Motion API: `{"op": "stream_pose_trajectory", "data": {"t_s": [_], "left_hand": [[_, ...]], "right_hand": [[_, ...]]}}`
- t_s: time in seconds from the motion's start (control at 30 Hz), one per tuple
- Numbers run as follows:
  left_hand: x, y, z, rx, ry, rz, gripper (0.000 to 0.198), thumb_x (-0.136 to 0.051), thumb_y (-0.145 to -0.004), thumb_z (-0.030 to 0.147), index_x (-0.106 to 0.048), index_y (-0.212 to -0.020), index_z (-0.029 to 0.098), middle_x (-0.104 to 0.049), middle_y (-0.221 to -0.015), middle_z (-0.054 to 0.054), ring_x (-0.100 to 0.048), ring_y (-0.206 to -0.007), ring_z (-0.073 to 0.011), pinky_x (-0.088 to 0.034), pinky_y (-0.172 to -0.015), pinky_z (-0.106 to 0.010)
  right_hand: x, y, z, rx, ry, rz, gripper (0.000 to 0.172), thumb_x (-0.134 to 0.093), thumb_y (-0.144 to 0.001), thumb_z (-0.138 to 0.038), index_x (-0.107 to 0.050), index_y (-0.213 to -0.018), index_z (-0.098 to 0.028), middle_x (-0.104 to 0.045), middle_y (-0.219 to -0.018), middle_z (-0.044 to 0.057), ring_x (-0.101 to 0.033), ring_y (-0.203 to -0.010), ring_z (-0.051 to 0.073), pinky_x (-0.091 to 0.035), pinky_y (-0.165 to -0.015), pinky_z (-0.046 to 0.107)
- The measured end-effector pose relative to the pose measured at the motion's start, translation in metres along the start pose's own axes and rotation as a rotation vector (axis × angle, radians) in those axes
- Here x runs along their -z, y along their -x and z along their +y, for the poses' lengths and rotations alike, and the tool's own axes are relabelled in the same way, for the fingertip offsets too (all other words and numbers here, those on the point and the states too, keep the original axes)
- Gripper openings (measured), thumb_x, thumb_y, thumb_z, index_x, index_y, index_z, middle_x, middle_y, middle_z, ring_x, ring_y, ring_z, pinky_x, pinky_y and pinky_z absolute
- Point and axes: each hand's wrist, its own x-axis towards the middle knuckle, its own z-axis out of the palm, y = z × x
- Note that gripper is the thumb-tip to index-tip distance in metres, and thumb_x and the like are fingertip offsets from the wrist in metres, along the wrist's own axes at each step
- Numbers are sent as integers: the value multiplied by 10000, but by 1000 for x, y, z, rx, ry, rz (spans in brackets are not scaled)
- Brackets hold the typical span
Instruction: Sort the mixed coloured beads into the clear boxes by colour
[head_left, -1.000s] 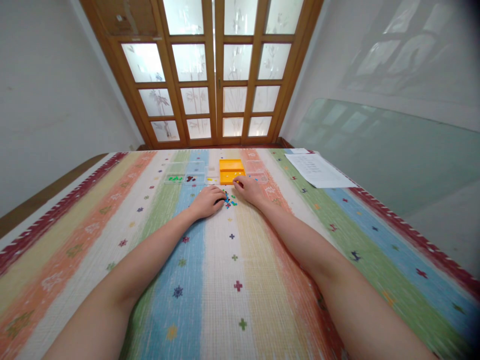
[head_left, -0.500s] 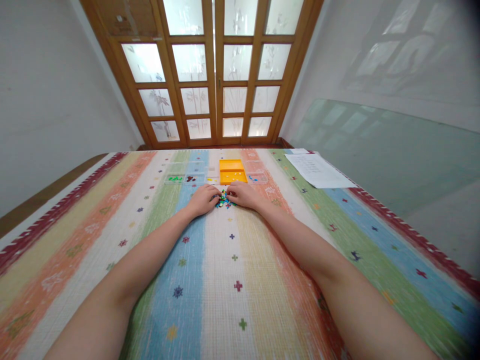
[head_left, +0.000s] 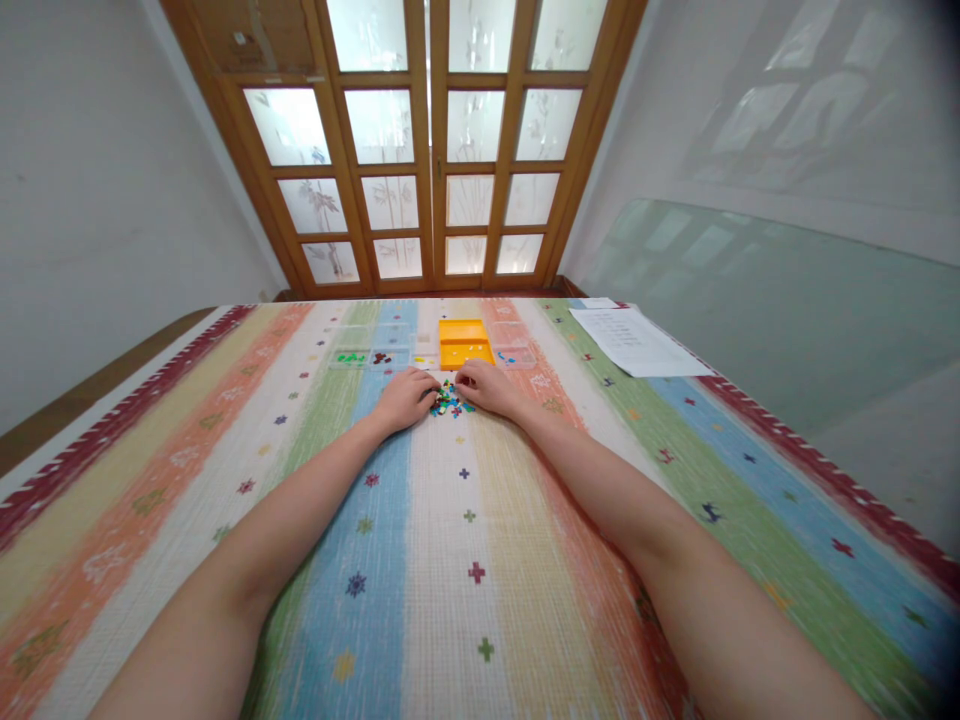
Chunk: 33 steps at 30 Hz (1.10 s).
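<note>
There are two hands point(head_left: 407, 398) and one orange box point(head_left: 463, 329).

Pieces point(head_left: 450, 404) are lying on the surface point(head_left: 442, 520) between the left hand point(head_left: 409, 398) and right hand point(head_left: 487, 388). Behind them, a box point(head_left: 465, 329) is sitting between a left tray point(head_left: 370, 357) and a right tray point(head_left: 526, 357), while paper point(head_left: 637, 343) is lying farther right.

Daylight, even and fairly soft, through the frosted door panes point(head_left: 379, 125), several nearly blown out; pane-shaped glare repeats on the glossy right wall point(head_left: 862, 130) and its pale green lower section point(head_left: 750, 300). Shadows faint, soft-edged, on the striped tablecloth point(head_left: 446, 500) beside the forearms point(head_left: 285, 530). Wide-angle stretch toward the edges, upper right corner dark, small colored pieces point(head_left: 450, 402) too soft to resolve singly
</note>
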Motion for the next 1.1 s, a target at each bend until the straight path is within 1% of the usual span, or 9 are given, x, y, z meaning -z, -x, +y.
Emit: {"op": "stream_pose_trajectory", "data": {"t_s": [0.17, 0.27, 0.37, 0.53, 0.67, 0.73, 0.8, 1.0, 1.1], "left_hand": [[0, 1, -2, 13, -34, -1, 276, -531, -989, 275, -761, -1135, 228, -740, -1179, -79, -617, -1150, -255, -453, -1073, -434], [0, 0, -3, 14, -46, -6, 277, -527, -991, 278, -762, -1130, 234, -740, -1180, -75, -618, -1154, -252, -456, -1076, -436], [-1, 0, -4, 6, -46, -6, 273, -526, -992, 283, -761, -1122, 233, -737, -1177, -76, -620, -1146, -251, -459, -1070, -436], [-2, 1, -4, -18, -23, -2, 273, -517, -999, 288, -751, -1127, 230, -730, -1174, -78, -614, -1151, -247, -456, -1069, -431], [-2, 1, -4, -21, -15, -1, 274, -516, -997, 281, -759, -1115, 231, -732, -1165, -80, -611, -1154, -248, -453, -1076, -437], [-2, 1, -5, -18, -23, 4, 281, -516, -999, 288, -761, -1123, 228, -734, -1169, -82, -610, -1155, -250, -453, -1080, -442], [-3, 1, -5, -11, -31, 4, 286, -519, -1000, 297, -762, -1135, 230, -733, -1180, -81, -610, -1156, -251, -454, -1081, -447], [-1, 1, -2, -15, -29, 7, 295, -519, -994, 275, -762, -1157, 241, -728, -1201, -75, -601, -1182, -255, -452, -1096, -459], [0, 1, -1, -35, -15, 5, 281, -531, -986, 264, -765, -1141, 246, -729, -1188, -70, -601, -1179, -256, -454, -1099, -461]], "right_hand": [[6, 0, 8, -208, -77, 190, 109, -602, -927, -251, -687, -895, -192, -716, -859, 39, -598, -751, 180, -399, -696, 284], [9, 1, 24, -271, -153, 338, 115, -582, -920, -270, -670, -922, -196, -715, -862, 36, -618, -760, 188, -421, -710, 291], [14, 2, 45, -381, -125, 487, 122, -567, -886, -250, -672, -922, -199, -709, -849, 43, -621, -767, 206, -434, -727, 310], [22, 7, 74, -480, -39, 595, 204, -506, -930, -270, -690, -977, -196, -733, -929, 82, -634, -831, 237, -457, -780, 342], [26, 10, 84, -497, 52, 631, 220, -511, -924, -247, -704, -1006, -183, -742, -1014, 119, -642, -918, 267, -473, -842, 375], [25, 9, 82, -445, 81, 609, 222, -513, -912, -215, -713, -1003, -184, -741, -1033, 118, -642, -949, 269, -474, -868, 381], [22, 7, 74, -372, 78, 538, 226, -514, -909, -187, -721, -1001, -191, -744, -1034, 103, -642, -958, 260, -475, -877, 374], [6, 0, 31, -60, 48, 203, 200, -562, -951, -178, -749, -1018, -197, -747, -1018, 81, -643, -956, 231, -457, -883, 344], [1, -1, 13, 45, 89, 62, 169, -602, -965, -219, -761, -1021, -206, -730, -996, 83, -630, -959, 232, -438, -854, 334]]}}
